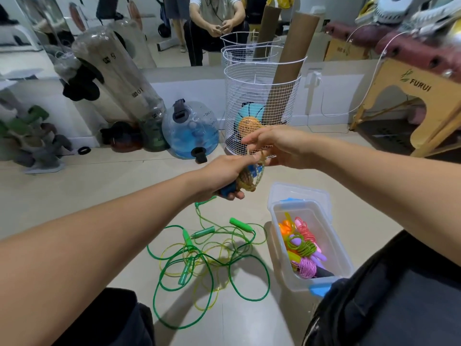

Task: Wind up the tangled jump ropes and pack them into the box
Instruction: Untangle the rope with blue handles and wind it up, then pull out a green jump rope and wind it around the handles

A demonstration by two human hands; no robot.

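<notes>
Yellowish rope coil with blue handles held mid-air, centre of view, above floor and just far-left of the clear box. Left hand clenched around handles and coil. Right hand pinches the rope's loose end at top of coil, fingers partly spread; looks like last wraps or tuck-in.

Risk: end not secured, so coil may spring open when dropped in box. The loose grip on top could let loops slide off.

Box, near right, already holds wound orange, pink, purple and green ropes, lid behind it. It is getting full; careless drop could snag or loosen those.

Green and yellow tangle on floor, near centre, directly below hands. A dangling tail could catch in it.

Wire basket far behind, irrelevant.
</notes>
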